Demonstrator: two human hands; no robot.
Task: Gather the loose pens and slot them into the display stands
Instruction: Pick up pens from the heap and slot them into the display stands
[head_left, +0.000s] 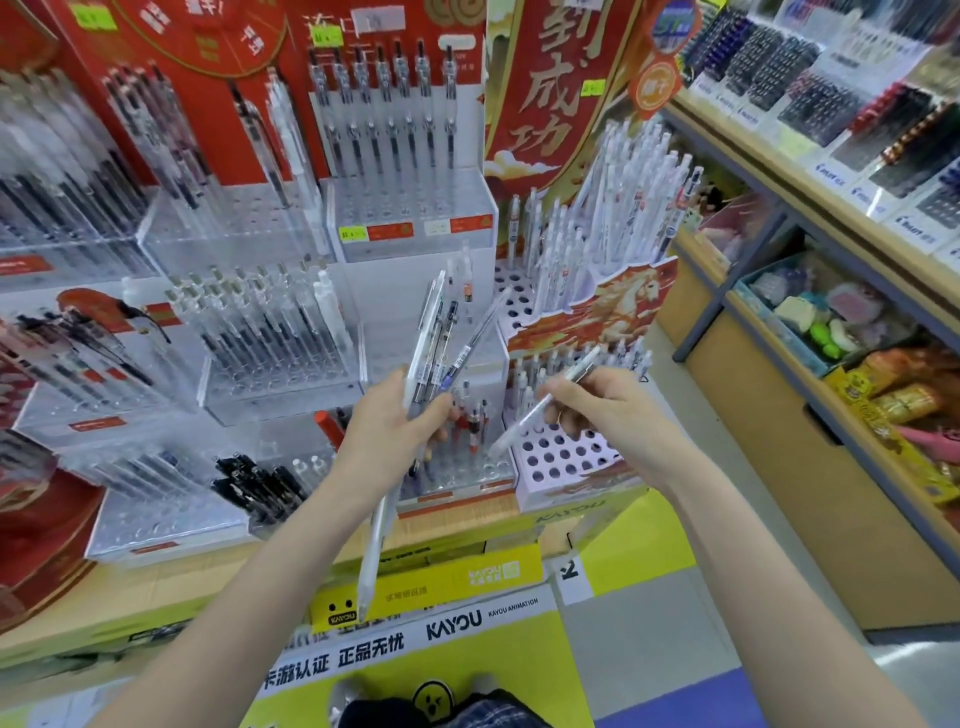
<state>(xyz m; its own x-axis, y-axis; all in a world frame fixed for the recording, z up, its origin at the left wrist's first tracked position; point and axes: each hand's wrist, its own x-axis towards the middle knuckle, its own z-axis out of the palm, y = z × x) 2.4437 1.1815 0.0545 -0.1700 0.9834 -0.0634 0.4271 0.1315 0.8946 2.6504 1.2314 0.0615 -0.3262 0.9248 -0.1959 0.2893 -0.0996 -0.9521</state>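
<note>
The left hand is closed around a bundle of pens that fans upward past the fingers, while one long white pen from the same grip hangs down below the palm over the yellow bench edge. The right hand pinches a single pen between thumb and fingers, tip slanting down-left toward the white stand.

That white stand has many round holes, most of them unfilled in its front rows; its back rows hold short white pens. Just left of it sits a clear stand with a few red and dark pens, partly hidden behind the left hand. Open air lies between the two hands, and the single pen's tip hovers over the seam between the clear and white stands, not touching either as far as can be told.

Behind, a taller tier is crowded with white pens leaning at mixed angles, backed by a red card. To the left, more clear stands carry upright pens; those at the far left are blurred and cut off by the frame. On the right a side shelf runs close, leaving a narrow strip of floor between it and the bench. How many pens the left hand holds cannot be counted exactly.
</note>
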